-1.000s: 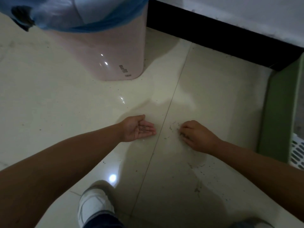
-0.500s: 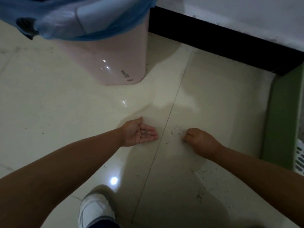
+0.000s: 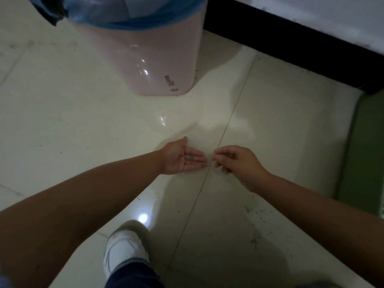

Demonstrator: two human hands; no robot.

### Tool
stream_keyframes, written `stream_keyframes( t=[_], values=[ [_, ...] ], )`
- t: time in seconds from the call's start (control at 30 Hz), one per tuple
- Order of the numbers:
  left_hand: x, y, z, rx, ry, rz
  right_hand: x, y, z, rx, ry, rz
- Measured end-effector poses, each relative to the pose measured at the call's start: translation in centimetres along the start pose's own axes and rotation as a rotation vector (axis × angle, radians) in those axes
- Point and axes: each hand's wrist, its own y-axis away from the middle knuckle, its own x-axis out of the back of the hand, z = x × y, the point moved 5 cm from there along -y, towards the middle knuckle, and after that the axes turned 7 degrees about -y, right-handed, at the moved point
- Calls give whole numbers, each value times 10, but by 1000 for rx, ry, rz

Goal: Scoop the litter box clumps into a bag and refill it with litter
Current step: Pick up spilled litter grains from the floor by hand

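Note:
My left hand [image 3: 178,161] lies palm up just above the floor, fingers straight, with a small heap of dark litter grains [image 3: 189,157] in the palm. My right hand [image 3: 239,162] hovers right beside its fingertips, fingers curled and thumb and forefinger pinched together; the grains in the pinch are too small to see. A pink bin [image 3: 149,65] lined with a blue bag [image 3: 133,19] stands behind my hands. The green litter box [image 3: 365,152] shows only its side wall at the right edge.
Loose litter grains [image 3: 255,217] dot the cream floor tiles on the near right. A black baseboard [image 3: 291,44] runs along the wall at the back. My white shoe [image 3: 122,248] stands at the bottom centre.
My right hand has lifted off the spilled grains on the floor and moved left to my left hand's fingertips. The left hand stayed palm up.

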Motion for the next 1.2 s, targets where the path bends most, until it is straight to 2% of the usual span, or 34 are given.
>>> stream_keyframes(
  t=[0.03,0.07,0.17,0.3,0.33,0.4,0.47,0.63,0.67,0.73,0.8,0.93,0.97,1.1,1.2],
  values=[
    [0,-1,0,3,-13,-10,-6,1,-1,-20,-69,-58],
    [0,-1,-1,9,-15,-18,-8,2,-1,-40,-25,-84],
    [2,-3,-1,22,9,-17,10,0,1,-34,276,22],
    [2,-4,-1,8,6,-26,38,-5,-4,265,842,113],
    [3,-4,-1,3,3,-31,37,-5,-6,374,945,80],
    [3,-6,-1,-2,-5,-43,36,-5,2,479,1076,-22],
    [3,-7,-1,0,-11,-54,32,-6,9,511,1182,-117],
    [3,-8,-2,-3,-13,-57,26,1,23,551,1275,-278],
    [4,-8,-2,-6,-16,-59,27,3,25,508,1268,-300],
    [4,-9,-2,-8,-17,-59,35,5,25,430,1307,-258],
    [4,-9,-2,-9,-22,-57,37,9,26,544,1424,-250],
    [3,-9,-2,-9,-17,-63,31,10,25,364,1284,-313],
    [3,-9,-2,-9,-13,-63,32,8,27,437,1333,-314],
    [3,-7,-2,-8,-5,-60,22,7,26,539,1520,-341],
    [3,-7,-2,-12,12,-59,21,9,23,489,1517,-337]
  ],
)
